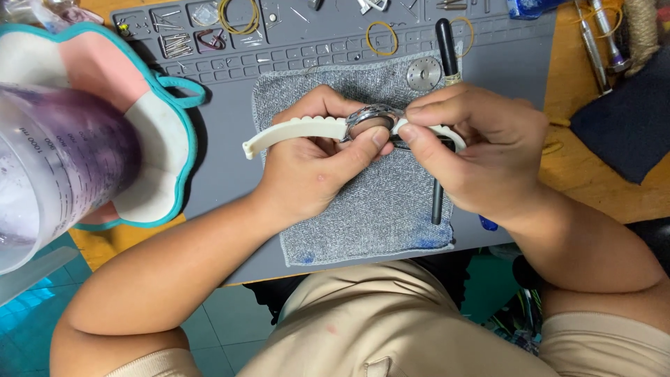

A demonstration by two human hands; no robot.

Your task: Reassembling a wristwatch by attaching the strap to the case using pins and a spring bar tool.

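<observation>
My left hand (314,164) holds a wristwatch (370,119) with a silver case and a cream-white strap (293,134) that sticks out to the left. My right hand (474,146) pinches the right side of the watch case with thumb and forefinger, and the strap's other end shows beside it. Both hands hover over a grey towel (377,209) spread on a grey work mat (230,174). A black-handled tool (445,49) lies on the towel under my right hand, mostly hidden.
A round metal disc (424,72) rests on the towel's far edge. Rubber bands (382,38), pins and small parts lie in the mat's tray slots. A clear measuring jug (49,167) and a pink-and-teal pad (125,105) stand left. Tools and dark cloth (621,119) lie right.
</observation>
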